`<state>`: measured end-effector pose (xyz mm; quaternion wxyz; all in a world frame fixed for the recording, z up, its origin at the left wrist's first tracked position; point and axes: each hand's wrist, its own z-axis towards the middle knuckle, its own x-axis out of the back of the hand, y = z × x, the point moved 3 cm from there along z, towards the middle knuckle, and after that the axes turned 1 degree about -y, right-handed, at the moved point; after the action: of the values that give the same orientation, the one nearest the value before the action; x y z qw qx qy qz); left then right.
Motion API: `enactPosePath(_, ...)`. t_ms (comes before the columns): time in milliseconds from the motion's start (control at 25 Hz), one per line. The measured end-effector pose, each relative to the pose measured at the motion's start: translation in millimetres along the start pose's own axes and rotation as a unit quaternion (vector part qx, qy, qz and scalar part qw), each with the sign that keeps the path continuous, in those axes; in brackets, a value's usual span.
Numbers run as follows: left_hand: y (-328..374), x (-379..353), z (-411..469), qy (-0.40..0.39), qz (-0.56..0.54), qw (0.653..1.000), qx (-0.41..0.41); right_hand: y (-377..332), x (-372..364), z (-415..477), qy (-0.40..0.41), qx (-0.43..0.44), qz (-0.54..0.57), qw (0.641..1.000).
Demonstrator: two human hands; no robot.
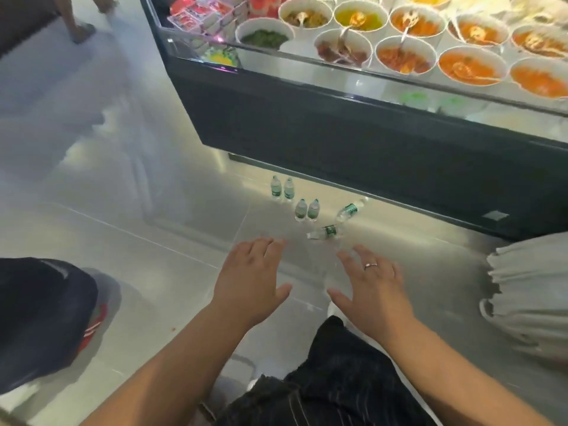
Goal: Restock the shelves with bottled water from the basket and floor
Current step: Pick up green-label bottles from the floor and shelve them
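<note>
Several small water bottles with green labels are on the pale tiled floor below a dark display counter (338,139). One pair (282,188) stands upright farthest away, and a second upright pair (307,210) is closer. Two more lie on their sides: one (350,209) near the counter base and one (325,233) nearest my hands. My left hand (250,279) and my right hand (373,287) reach forward above the floor, palms down, fingers spread, holding nothing. My right hand wears a ring. No basket is visible.
The counter holds several white bowls (405,55) of food behind glass. A person's dark clothing and red shoe (92,327) are at the left. Grey pleated fabric (531,290) is at the right edge. Someone's foot (81,30) stands at the far top left.
</note>
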<state>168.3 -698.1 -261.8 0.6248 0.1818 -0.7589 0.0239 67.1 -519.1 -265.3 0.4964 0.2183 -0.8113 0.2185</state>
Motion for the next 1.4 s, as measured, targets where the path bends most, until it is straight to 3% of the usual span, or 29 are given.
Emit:
enactPosePath(400, 103.0, -46.5, 183.5, -0.091, -0.011, 0.995, 0.035, 153.4, 24.0, 143.3, -0.068, -0.016, -0.025, 0.997)
enactPosePath(680, 115.3, -108.8, 295.2, -0.162, -0.065, 0.979, 0.109, 206.7, -0.6, 258.3, -0.101, -0.031, -0.027, 0.994)
enactPosePath(880, 89.8, -194.1, 383.3, -0.203, -0.11, 0.961, 0.155, 221.7, -70.4, 362.0, -0.109, -0.064, 0.006, 0.992)
enactPosePath(1120, 54.5, -345.0, 482.3, -0.231, -0.147, 0.939, 0.209, 266.3, -200.0, 500.9, -0.128, -0.096, 0.006, 0.987)
enactPosePath(1400, 46.0, -547.8, 572.3, -0.246, -0.243, 0.897, 0.274, 325.7, -361.5, 651.1, -0.105, -0.054, -0.043, 0.992)
